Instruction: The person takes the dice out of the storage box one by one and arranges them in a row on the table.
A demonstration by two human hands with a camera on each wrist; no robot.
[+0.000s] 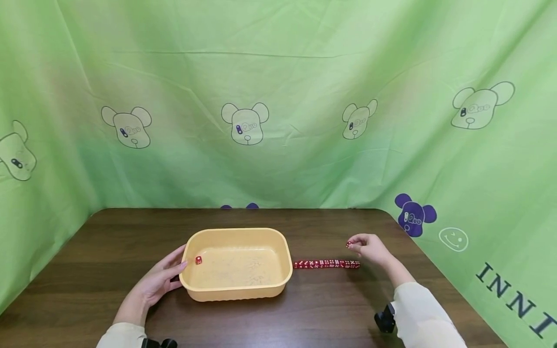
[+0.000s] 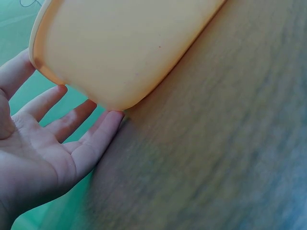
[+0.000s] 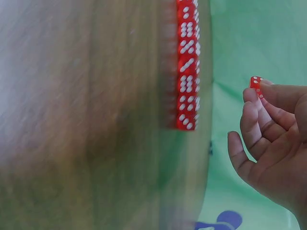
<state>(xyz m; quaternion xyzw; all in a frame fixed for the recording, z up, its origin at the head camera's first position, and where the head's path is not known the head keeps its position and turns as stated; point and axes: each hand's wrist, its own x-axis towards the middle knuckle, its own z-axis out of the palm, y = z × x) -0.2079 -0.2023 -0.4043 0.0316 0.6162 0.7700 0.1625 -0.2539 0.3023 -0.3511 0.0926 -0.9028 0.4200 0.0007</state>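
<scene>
A yellow plastic basin (image 1: 235, 294) stands on the table, with one red die (image 1: 198, 260) inside near its left wall. My left hand (image 1: 158, 282) holds the basin's left end, thumb over the rim and fingertips against the outer wall, as the left wrist view (image 2: 43, 139) also shows. To the right of the basin, red dice with white dots form a straight row (image 1: 326, 264). Above the table, just behind the row's right end, my right hand (image 1: 370, 247) pinches a single red die (image 3: 255, 81) between thumb and fingertips. Its other fingers are loosely bent.
The dark wooden table (image 1: 243, 324) has rounded far corners. Green cloth (image 1: 287, 164) printed with bear heads hangs behind it and along both sides. The row's left end lies close to the basin's right wall.
</scene>
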